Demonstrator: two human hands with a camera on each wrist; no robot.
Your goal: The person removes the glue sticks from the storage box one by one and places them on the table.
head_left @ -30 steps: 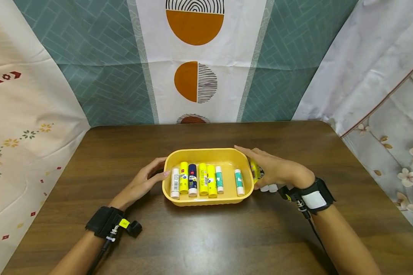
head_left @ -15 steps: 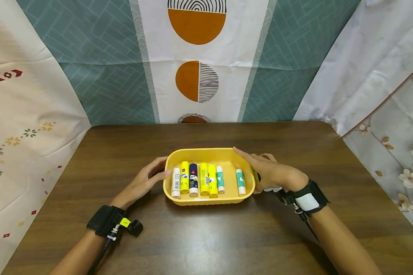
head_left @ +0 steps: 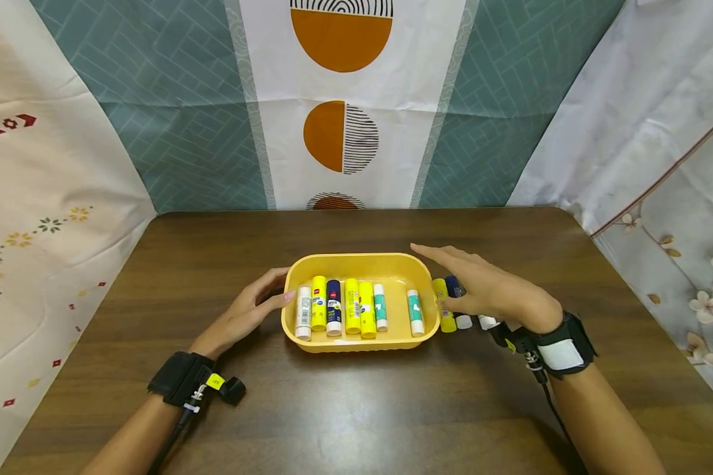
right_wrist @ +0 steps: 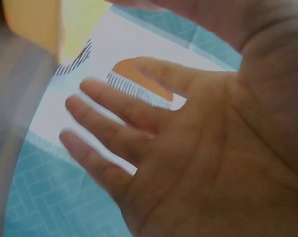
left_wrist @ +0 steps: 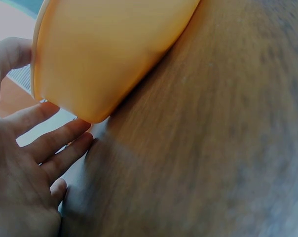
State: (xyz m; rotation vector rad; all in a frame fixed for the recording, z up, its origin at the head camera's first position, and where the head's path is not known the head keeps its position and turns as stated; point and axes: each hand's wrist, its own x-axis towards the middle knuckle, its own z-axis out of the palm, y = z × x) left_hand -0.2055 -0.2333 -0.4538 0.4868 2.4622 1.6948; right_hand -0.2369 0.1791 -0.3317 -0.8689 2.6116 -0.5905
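Evidently, a yellow tray (head_left: pixel 398 310) of sticks is flanked by two hands, with more sticks lying outside it.
The tray's near end is touched by the left hand (head_left: pixel 243 316), its fingers loosely extended; nothing is held by the right hand (head_left: pixel 492 287), whose fingers are spread wide beside the opposite end. Below the right thumb, a yellow stick (head_left: pixel 447 320) and a dark blue stick (head_left: pixel 452 285) are partly covered. Should the tray be pushed toward that hand, they could be knocked and set rolling. Inside, nearest the right hand, a teal-banded stick (head_left: pixel 415 313) is set apart from the others; by a tilt from the left hand's light contact, it might be rolled across the gap.
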